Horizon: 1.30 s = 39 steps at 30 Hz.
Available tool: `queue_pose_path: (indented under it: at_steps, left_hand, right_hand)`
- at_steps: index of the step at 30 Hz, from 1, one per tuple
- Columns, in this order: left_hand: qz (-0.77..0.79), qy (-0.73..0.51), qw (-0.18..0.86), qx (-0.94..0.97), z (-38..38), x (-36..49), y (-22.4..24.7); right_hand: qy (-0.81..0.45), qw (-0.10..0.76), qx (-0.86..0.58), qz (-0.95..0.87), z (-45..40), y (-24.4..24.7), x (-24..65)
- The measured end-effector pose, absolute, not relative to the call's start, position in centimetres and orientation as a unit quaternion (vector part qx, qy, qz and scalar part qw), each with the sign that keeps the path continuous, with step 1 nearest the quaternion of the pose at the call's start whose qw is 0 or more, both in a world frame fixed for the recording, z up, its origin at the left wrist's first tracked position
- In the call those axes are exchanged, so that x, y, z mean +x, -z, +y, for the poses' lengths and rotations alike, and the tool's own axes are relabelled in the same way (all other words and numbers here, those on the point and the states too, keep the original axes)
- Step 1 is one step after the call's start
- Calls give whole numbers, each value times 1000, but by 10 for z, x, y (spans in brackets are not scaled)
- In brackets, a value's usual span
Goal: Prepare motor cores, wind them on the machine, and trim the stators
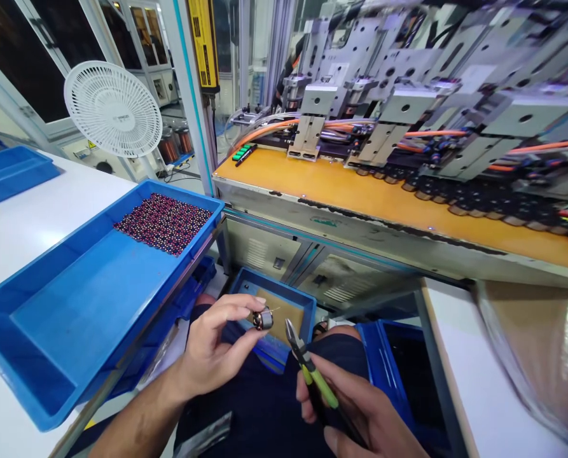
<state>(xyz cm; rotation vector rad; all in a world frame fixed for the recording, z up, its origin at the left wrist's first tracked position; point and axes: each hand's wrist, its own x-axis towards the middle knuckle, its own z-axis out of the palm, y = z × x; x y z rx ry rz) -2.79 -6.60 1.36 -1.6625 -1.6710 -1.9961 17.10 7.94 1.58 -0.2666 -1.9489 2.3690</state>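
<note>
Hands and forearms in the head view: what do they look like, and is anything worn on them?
Both hands, left and right, are bare: no gloves, rings or watch show. The left forearm is uncovered too, with no sleeve in view. Fingernails are short and unpainted. The right forearm is out of frame.

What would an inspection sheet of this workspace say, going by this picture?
Surface: white table on the left, another white table on the right.
Job's things: small wound coil part with a thin wire sticking out; green-handled cutters, tips near the part but apart from it.
Clutter: blue tray with many small dark parts in its far corner; small blue bin below the hands.
Hands: left hand pinches the coil part in its fingers; right hand grips the cutters.
Cables: orange hoses along the machine.
Surroundings: machine with an orange deck, white fan, yellow light-curtain post.
</note>
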Motion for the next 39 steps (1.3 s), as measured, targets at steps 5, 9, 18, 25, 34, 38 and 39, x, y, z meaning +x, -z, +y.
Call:
queue_pose_path:
  at_steps: [5, 9, 18, 25, 34, 38, 39]
  left_hand:
    - [-543, 624, 56, -560, -65, -27, -18]
    - [-546, 618, 70, -561, -65, -26, -22]
    - [-555, 610, 69, -561, -68, -25, -23]
    - [-552, 619, 61, -556, -67, -26, -22]
    - [-557, 624, 55, -545, -67, -26, -21]
    - [-559, 626, 50, -541, -65, -24, -20]
    - [-558, 628, 52, -540, -65, -24, -19]
  right_hand:
    - [-759, 34, -58, -648, 79, -22, 174]
    - [-763, 23, -52, -644, 78, -23, 172]
    - [-781, -5, -60, -621, 78, -21, 166]
    - [-793, -38, -73, -603, 78, -16, 167]
    - [-778, -47, -109, -618, 74, -22, 155]
    - [-763, -39, -136, -631, 72, -27, 149]
    - [-763, -31, -143, -630, 73, -28, 148]
